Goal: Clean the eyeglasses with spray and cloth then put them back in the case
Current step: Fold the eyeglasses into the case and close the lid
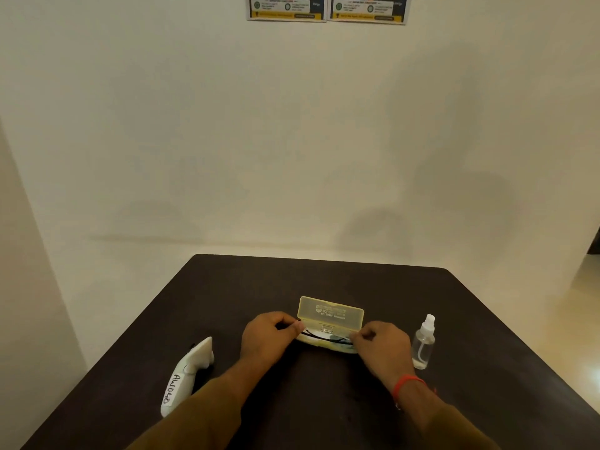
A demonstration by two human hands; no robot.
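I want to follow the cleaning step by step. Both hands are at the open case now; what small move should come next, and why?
Probably lift the eyeglasses up out of the case. Its lid stands open, the left hand and right hand each pinch one end of the frame, and the spray bottle stands untouched beside it.

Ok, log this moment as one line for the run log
case: open, lid up | eyeglasses: in case | left hand, right hand: one at each end of eyeglasses | spray bottle: upright, untouched, right of case
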